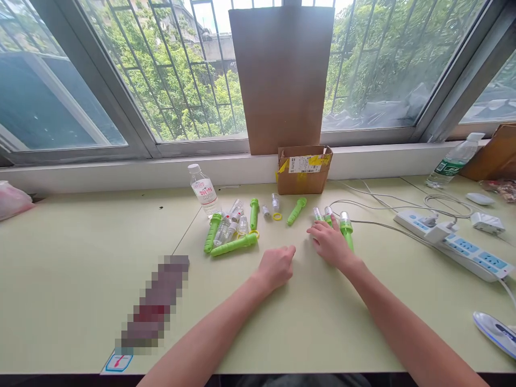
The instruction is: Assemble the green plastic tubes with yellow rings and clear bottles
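Note:
My left hand (277,266) rests on the table with its fingers curled closed. Whatever may be inside it is hidden. My right hand (329,243) is closed over a green tube with a clear cap (328,213), most of it covered by the fingers. A second clear-capped tube (317,215) lies against its left side, and another capped tube (346,228) lies just to its right. Ahead of my hands are loose green tubes (296,211), a yellow ring (277,216), a clear cap (275,202) and a small clear-and-grey part (266,211).
Left of my hands, a pile of clear caps (221,232) lies among more green tubes (234,245). Behind stand a water bottle (205,191) and a small cardboard box (302,183). Cables and a power strip (455,244) run along the right; a pixelated patch covers something at left.

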### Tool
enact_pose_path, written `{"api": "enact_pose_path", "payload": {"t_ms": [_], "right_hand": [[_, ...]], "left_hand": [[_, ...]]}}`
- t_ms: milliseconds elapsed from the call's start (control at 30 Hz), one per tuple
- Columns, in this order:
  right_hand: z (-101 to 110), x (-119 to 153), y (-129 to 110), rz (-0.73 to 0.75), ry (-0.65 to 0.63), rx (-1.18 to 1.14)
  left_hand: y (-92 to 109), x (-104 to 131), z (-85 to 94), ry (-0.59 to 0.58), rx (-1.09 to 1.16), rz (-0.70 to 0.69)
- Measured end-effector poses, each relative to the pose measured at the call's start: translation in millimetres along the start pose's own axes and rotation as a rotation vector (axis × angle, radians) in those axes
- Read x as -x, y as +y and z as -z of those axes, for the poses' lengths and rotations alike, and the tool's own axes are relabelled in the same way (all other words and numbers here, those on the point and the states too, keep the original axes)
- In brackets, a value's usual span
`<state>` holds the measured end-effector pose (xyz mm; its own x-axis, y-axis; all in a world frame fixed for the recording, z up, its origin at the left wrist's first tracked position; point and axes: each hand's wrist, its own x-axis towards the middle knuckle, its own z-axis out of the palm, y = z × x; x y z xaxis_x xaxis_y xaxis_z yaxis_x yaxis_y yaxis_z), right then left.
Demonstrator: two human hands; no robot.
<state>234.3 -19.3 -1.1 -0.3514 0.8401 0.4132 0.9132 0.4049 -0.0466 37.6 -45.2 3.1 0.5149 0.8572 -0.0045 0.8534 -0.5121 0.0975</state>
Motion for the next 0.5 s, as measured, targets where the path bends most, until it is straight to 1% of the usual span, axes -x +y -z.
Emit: {"api": "enact_pose_path", "payload": {"t_ms": [100,200,367,500], "right_hand": [[2.8,0.6,-7.9,-0.036,0.024,0.055],[2.9,1.0,-20.1,-0.028,0.028,0.042],[-6.1,3.6,-39.9,0.042,-0.048,-0.034],[-13.2,4.1,-45.4,0.055,-0.098,-0.088]], "left_hand": [[3.9,0.7,0.0,0.049,0.025,0.023],[4.9,0.9,0.5,0.031,0.039,0.046],[1.9,0.4,0.9,0.034,0.065,0.032],[0.4,0.5,0.1,0.064,0.082,0.005]]}}
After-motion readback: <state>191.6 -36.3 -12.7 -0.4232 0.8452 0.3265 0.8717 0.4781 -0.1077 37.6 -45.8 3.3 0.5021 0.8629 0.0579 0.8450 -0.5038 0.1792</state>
